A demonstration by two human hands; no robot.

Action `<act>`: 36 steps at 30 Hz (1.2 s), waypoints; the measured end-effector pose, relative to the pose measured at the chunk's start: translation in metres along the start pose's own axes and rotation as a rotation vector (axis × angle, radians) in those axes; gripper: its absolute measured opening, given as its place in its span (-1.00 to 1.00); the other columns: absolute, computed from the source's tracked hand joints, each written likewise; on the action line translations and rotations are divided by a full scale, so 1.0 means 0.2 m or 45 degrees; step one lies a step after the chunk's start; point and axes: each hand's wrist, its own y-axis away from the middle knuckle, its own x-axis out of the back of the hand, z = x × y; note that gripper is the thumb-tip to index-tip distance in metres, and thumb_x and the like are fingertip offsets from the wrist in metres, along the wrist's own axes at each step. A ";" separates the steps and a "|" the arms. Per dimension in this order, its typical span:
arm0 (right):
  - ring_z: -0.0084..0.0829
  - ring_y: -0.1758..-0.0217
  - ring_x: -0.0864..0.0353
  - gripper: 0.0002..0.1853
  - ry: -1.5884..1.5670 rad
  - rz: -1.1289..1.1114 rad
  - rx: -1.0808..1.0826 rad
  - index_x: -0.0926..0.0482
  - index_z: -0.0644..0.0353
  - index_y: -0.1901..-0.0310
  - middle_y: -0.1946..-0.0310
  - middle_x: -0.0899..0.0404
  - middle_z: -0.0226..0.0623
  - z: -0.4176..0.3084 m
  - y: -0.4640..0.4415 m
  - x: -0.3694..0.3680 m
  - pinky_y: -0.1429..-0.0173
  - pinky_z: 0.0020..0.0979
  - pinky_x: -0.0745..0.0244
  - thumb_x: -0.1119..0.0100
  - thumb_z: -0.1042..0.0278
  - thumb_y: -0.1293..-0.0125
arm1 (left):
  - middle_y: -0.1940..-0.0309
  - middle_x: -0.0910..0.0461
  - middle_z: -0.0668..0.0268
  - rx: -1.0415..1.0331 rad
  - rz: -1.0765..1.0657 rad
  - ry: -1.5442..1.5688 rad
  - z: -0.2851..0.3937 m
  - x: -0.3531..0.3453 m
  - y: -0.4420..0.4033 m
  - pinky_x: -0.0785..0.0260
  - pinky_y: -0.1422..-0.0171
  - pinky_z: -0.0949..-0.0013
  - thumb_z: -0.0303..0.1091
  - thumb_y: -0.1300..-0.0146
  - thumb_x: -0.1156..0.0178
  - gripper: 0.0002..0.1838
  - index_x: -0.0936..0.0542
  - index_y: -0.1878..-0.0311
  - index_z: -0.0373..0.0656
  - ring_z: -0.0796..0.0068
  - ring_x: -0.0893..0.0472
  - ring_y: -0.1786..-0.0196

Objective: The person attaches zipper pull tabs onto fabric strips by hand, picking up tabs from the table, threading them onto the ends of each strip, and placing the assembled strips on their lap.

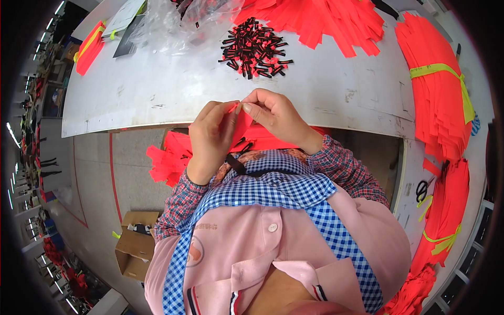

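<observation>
Red cloth strips [170, 155] bunch at the lap. Above them, near the table's [173, 105] front edge, the left hand [212, 131] pinches a red cloth piece [242, 128] between thumb and fingers. Right hand [278, 115] meets its top end; cannot tell whether those fingertips grip. Beyond: heap of black-and-red tabs [253, 50]. Farther: clear plastic [181, 34], fanned red strips [325, 23].

a heap of tabs [252, 48] lies on my table [341, 92]. left of the heap is a bag [173, 32]; behind the heap, rightward, strips [325, 21]; far right of the heap, a bundle [438, 105]; this side of the heap, my left hand [210, 131] and right hand [278, 114].
</observation>
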 end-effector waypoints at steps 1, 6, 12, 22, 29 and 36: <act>-0.70 0.35 -0.49 -0.79 -0.085 0.022 -0.035 -0.54 0.36 0.20 0.41 -0.56 -0.43 0.02 0.00 -0.01 0.27 -0.57 -0.48 -0.06 0.34 -0.42 | 0.41 -0.58 0.22 -0.029 -0.008 -0.060 0.00 0.00 0.00 -0.42 0.29 0.45 -0.60 -0.16 -0.24 -0.82 -0.65 0.15 -0.28 0.41 -0.60 0.38; -0.64 0.27 -0.54 -0.82 -0.574 0.113 -0.134 -0.53 0.31 0.19 0.34 -0.57 -0.38 0.10 0.02 -0.08 0.24 -0.54 -0.49 -0.03 0.37 -0.41 | 0.37 -0.59 0.24 -0.448 0.078 -0.217 -0.08 -0.07 0.03 -0.46 0.38 0.37 -0.61 0.02 -0.30 -0.68 -0.64 0.12 -0.24 0.34 -0.60 0.39; -0.64 0.30 -0.56 -0.82 -0.685 0.106 -0.397 -0.55 0.26 0.19 0.34 -0.59 -0.42 0.13 -0.02 0.01 0.26 -0.52 -0.48 -0.05 0.31 -0.40 | 0.28 -0.58 0.17 0.004 -0.108 0.108 -0.04 -0.05 0.00 -0.46 0.20 0.37 -0.58 -0.16 -0.23 -0.80 -0.63 0.12 -0.24 0.26 -0.60 0.30; 0.01 0.33 -0.65 -0.64 1.290 0.724 -0.249 -0.64 0.30 0.40 0.43 -0.63 0.03 0.65 -0.36 0.67 0.20 -0.15 -0.54 -0.30 0.08 -0.16 | 0.14 -0.54 0.27 0.101 0.278 0.150 -0.06 0.22 -0.05 -0.43 0.12 0.56 -0.73 -0.21 -0.13 -0.72 -0.61 0.03 -0.29 0.54 -0.54 0.10; -0.03 0.34 -0.65 -0.70 1.417 0.611 -0.231 -0.63 0.32 0.40 0.45 -0.63 0.01 0.74 -0.41 0.69 0.18 -0.15 -0.54 -0.27 0.18 -0.16 | 0.10 -0.54 0.28 0.112 0.387 0.137 -0.06 0.25 -0.07 -0.42 -0.03 0.51 -0.73 -0.25 -0.12 -0.76 -0.60 0.05 -0.33 0.55 -0.52 0.06; -0.59 0.37 -0.54 -0.79 -0.103 0.243 -0.143 -0.57 0.30 0.22 0.40 -0.59 -0.39 0.36 -0.23 0.60 0.24 -0.53 -0.49 -0.13 0.29 -0.38 | 0.18 -0.56 0.28 0.134 0.195 0.201 0.02 0.15 -0.11 -0.39 0.03 0.54 -0.72 -0.20 -0.14 -0.76 -0.61 0.07 -0.33 0.54 -0.53 0.11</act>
